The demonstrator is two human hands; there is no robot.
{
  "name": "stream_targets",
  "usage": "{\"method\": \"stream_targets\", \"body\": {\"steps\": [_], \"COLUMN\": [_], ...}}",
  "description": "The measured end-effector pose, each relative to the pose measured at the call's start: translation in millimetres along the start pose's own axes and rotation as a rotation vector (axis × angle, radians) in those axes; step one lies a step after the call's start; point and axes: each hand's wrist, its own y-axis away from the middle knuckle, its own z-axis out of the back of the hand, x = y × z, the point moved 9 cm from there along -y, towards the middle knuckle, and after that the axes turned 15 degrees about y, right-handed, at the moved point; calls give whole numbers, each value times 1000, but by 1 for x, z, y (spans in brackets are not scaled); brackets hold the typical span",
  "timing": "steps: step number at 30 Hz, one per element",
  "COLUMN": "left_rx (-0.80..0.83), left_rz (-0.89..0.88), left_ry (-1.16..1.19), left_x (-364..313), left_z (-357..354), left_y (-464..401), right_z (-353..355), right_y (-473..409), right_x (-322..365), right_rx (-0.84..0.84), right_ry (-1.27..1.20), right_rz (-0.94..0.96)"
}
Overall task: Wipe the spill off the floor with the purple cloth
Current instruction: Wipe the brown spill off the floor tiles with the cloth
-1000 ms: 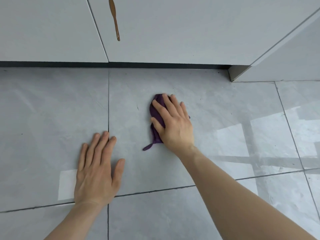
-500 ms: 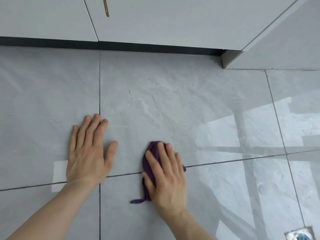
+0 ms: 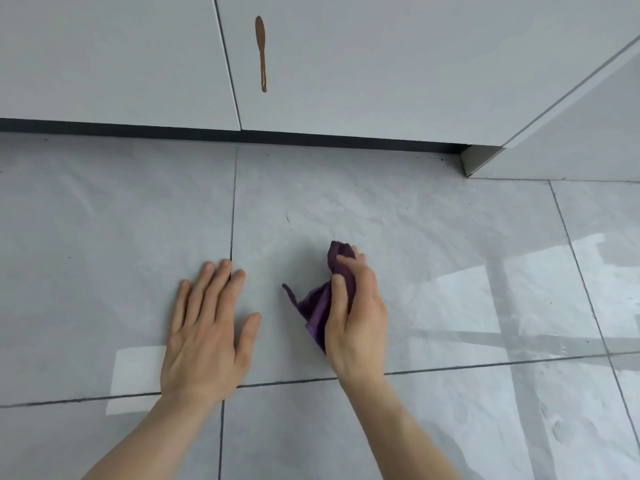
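My right hand (image 3: 356,313) is closed around the bunched purple cloth (image 3: 320,303), which hangs from the fingers just over the grey tiled floor (image 3: 433,237), one corner trailing to the left. My left hand (image 3: 204,334) lies flat on the tile, palm down with its fingers spread, to the left of the cloth. I see no wet patch on the tiles around the cloth. A brown drip streak (image 3: 261,53) runs down the white cabinet door above.
White cabinet doors (image 3: 381,64) with a dark toe-kick (image 3: 242,135) close off the far side. A white panel (image 3: 571,140) juts out at the right. Window light reflects off the tiles at the right and lower left.
My right hand dragged the flat cloth toward me across the tile, then gathered it into a bunch and lifted it. My left hand stayed planted on the floor.
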Motion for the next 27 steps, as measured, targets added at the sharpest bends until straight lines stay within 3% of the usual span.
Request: {"method": "stream_targets", "body": {"steps": [6,11,15,27], "left_rx": [5,29,40,50], "left_rz": [-11,-13,-2,6], "left_ry": [-8,-47,-51,16], "left_x": [0,3,2,2], "left_z": [-1,-3,-2,-2], "left_y": [1,-2,-1,-2], "right_z": [-52,-101,-102,-36], "right_y": [-82,-84,-43,106], "right_x": [34,74,74,-10], "right_rx": [59,111,158,177], "right_ry": [119,570,580,617], "right_rz": [52,415,564,694]}}
